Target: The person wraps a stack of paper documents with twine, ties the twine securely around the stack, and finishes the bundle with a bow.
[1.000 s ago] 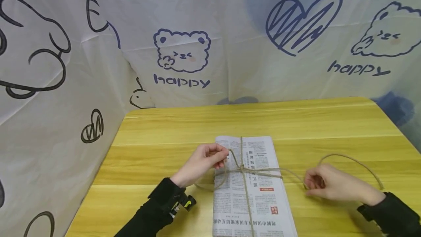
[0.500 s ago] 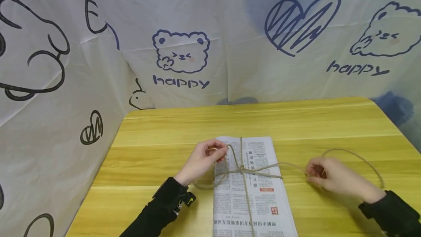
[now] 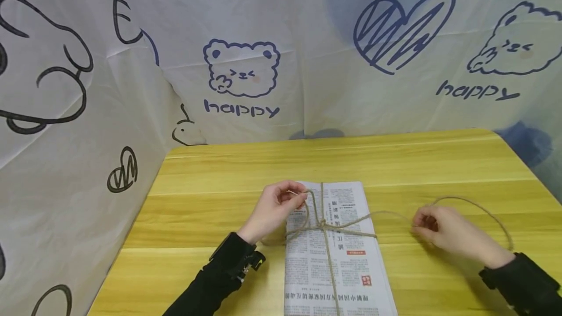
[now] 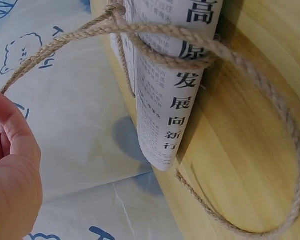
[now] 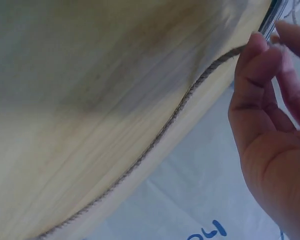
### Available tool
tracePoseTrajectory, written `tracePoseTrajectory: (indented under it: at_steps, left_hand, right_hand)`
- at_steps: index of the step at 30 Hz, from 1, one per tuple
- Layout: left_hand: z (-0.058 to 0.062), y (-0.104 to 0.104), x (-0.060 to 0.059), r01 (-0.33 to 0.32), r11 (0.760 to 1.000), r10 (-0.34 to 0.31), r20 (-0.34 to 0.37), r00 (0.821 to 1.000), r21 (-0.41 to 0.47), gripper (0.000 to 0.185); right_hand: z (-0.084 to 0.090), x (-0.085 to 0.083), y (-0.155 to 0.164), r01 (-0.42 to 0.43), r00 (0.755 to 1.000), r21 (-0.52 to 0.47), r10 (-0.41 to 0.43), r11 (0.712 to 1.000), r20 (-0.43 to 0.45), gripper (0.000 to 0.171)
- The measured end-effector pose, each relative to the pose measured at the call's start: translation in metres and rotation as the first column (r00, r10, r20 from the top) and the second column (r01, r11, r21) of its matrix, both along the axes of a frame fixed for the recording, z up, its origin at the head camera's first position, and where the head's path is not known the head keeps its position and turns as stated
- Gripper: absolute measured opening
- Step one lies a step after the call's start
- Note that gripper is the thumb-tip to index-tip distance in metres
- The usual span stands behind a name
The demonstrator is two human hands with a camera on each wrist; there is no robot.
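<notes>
A folded newspaper bundle [image 3: 335, 252] lies on the yellow wooden table [image 3: 219, 179], bound crosswise with jute twine [image 3: 327, 226]. My left hand [image 3: 276, 208] pinches one twine end at the bundle's upper left corner, lifted a little off the paper. My right hand [image 3: 443, 230] pinches the other strand to the right of the bundle, and its slack arcs behind the wrist. The left wrist view shows the twine [image 4: 160, 47] round the bundle [image 4: 172, 90] and a loose loop on the wood. In the right wrist view the fingers [image 5: 255, 75] curl over the twine [image 5: 185, 105].
White sheets printed with bears, hearts and "happy" [image 3: 241, 108] stand behind the table and along its left side. The table's right corner [image 3: 496, 135] shows at the far right.
My left hand has risen and moved away from me with its twine end. My right hand has shifted slightly right and away, drawing its strand straighter.
</notes>
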State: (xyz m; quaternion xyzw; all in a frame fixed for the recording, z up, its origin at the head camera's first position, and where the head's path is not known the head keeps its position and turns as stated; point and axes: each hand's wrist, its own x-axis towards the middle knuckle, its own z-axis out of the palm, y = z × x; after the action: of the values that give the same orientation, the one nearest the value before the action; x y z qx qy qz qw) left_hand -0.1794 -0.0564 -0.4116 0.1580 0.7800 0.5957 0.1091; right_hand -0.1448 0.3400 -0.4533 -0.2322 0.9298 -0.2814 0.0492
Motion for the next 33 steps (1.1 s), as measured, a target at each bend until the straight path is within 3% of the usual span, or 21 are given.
tracePoseTrajectory:
  at_steps: [3, 6, 9, 11, 13, 16, 18, 20, 22, 25, 28, 29, 33]
  left_hand:
    - [0.003, 0.0, 0.002, -0.001, 1.0, 0.001, -0.002, 1.0, -0.01, 0.02]
    - [0.005, 0.0, 0.004, 0.006, 1.0, -0.006, 0.0, 1.0, -0.018, 0.021]
    - [0.007, -0.001, 0.006, 0.012, 1.0, -0.012, -0.008, 1.0, -0.028, 0.021]
    - [0.007, -0.002, 0.007, 0.013, 0.999, -0.013, -0.011, 1.0, -0.035, 0.019]
    - [0.007, -0.002, 0.007, 0.015, 0.999, -0.015, -0.014, 1.0, -0.042, 0.018]
    - [0.008, -0.003, 0.008, 0.021, 0.999, -0.021, -0.013, 1.0, -0.049, 0.018]
    - [0.007, -0.003, 0.008, 0.027, 0.998, -0.028, -0.016, 0.999, -0.051, 0.018]
    - [0.006, -0.003, 0.008, 0.033, 0.998, -0.034, -0.021, 0.999, -0.055, 0.018]
    - [0.006, -0.003, 0.008, 0.04, 0.998, -0.041, -0.027, 0.999, -0.058, 0.017]
    - [0.005, -0.003, 0.007, 0.052, 0.997, -0.054, -0.035, 0.998, -0.061, 0.019]
    - [0.005, -0.004, 0.007, 0.059, 0.996, -0.061, -0.039, 0.997, -0.06, 0.019]
    - [0.005, -0.004, 0.007, 0.059, 0.997, -0.061, -0.04, 0.997, -0.057, 0.019]
    - [0.004, -0.006, 0.007, 0.055, 0.997, -0.057, -0.045, 0.997, -0.055, 0.019]
  right_hand:
    - [0.002, -0.002, -0.001, 0.063, 0.997, -0.028, -0.065, 0.998, -0.042, 0.01]
    - [0.001, -0.005, -0.003, 0.126, 0.98, -0.079, -0.136, 0.989, -0.146, 0.013]
    - [0.001, -0.009, -0.006, 0.177, 0.97, -0.228, -0.209, 0.958, -0.124, 0.014]
    - [0.004, -0.013, -0.008, 0.199, 0.976, -0.345, -0.219, 0.917, -0.019, 0.015]
    - [0.009, -0.018, -0.01, 0.239, 0.97, -0.466, -0.188, 0.852, 0.152, 0.023]
    - [0.018, -0.025, -0.014, 0.325, 0.923, -0.547, -0.134, 0.772, 0.359, 0.036]
    - [0.022, -0.03, -0.02, 0.386, 0.892, -0.577, -0.133, 0.72, 0.431, 0.037]
    - [0.024, -0.035, -0.027, 0.422, 0.884, -0.579, -0.174, 0.698, 0.435, 0.034]
    - [0.027, -0.039, -0.036, 0.428, 0.891, -0.58, -0.215, 0.693, 0.401, 0.035]
    - [0.031, -0.044, -0.049, 0.395, 0.912, -0.562, -0.239, 0.726, 0.333, 0.046]
    - [0.037, -0.049, -0.061, 0.352, 0.929, -0.565, -0.206, 0.746, 0.307, 0.055]
    - [0.036, -0.052, -0.064, 0.328, 0.938, -0.597, -0.179, 0.732, 0.296, 0.053]
    - [0.047, -0.062, -0.085, 0.272, 0.957, -0.588, -0.15, 0.762, 0.25, 0.045]
